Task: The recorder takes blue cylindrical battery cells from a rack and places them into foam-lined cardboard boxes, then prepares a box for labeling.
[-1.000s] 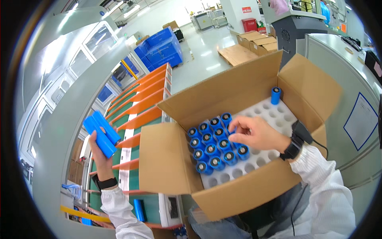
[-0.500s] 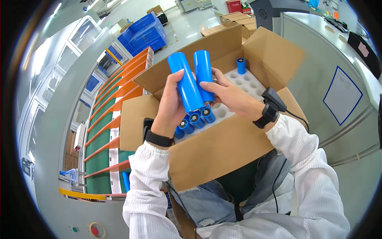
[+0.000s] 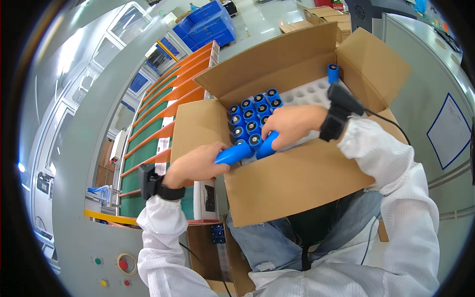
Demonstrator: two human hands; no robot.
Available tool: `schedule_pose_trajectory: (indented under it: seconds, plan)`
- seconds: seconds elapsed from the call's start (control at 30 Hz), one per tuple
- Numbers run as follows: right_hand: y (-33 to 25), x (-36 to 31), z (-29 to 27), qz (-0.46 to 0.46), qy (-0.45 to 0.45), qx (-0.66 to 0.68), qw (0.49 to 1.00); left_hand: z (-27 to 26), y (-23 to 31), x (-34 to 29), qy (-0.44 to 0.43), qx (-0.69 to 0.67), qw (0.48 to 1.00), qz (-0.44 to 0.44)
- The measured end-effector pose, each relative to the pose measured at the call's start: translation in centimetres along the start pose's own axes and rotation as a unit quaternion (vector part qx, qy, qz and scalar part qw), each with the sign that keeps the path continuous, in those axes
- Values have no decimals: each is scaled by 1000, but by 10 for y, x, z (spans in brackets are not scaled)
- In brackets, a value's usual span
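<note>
My left hand (image 3: 200, 161) is closed around a blue cylindrical battery cell (image 3: 233, 155), which lies tilted over the near left part of an open cardboard box (image 3: 292, 180). Gripped in my right hand (image 3: 298, 123) is a second blue cell (image 3: 267, 145), also tilted, just right of the first. Their far ends lean in beside several upright blue cells (image 3: 249, 115) standing in rows in a white foam tray (image 3: 316, 90). Whether the held cells' ends sit in holes I cannot tell. A lone blue cell (image 3: 333, 74) stands in the tray's far right corner.
The box flaps stand open; the left flap (image 3: 197, 127) is beside my left hand. A conveyor with orange dividers (image 3: 163, 129) runs along the left. Below it, another carton (image 3: 200, 247) holds blue cells. A grey cabinet (image 3: 413, 89) stands at right.
Both cells have gone from held up above the box to lowered, tilted, at its near left. My hands have turned over and moved apart. The whole view has shifted somewhat.
</note>
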State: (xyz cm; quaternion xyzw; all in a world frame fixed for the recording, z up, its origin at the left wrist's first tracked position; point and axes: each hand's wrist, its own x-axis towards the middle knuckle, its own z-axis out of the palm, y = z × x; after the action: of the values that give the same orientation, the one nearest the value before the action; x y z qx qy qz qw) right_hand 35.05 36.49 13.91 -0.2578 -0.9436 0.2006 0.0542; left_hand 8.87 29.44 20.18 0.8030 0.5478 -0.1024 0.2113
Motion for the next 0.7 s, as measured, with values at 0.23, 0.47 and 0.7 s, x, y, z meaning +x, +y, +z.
schedule_pose_trajectory:
  seconds: [0.23, 0.47, 0.7]
  plan:
    - [-15, 46, 24, 24, 7, -90, 996, 42, -2, 56, 37, 174, 984, 28]
    - [-28, 49, 33, -10, -4, -76, 997, 46, 0, 65, 35, 166, 985, 17]
    - [-6, 51, 44, -28, 51, 41, 997, 54, -12, 57, 130, 58, 990, 15]
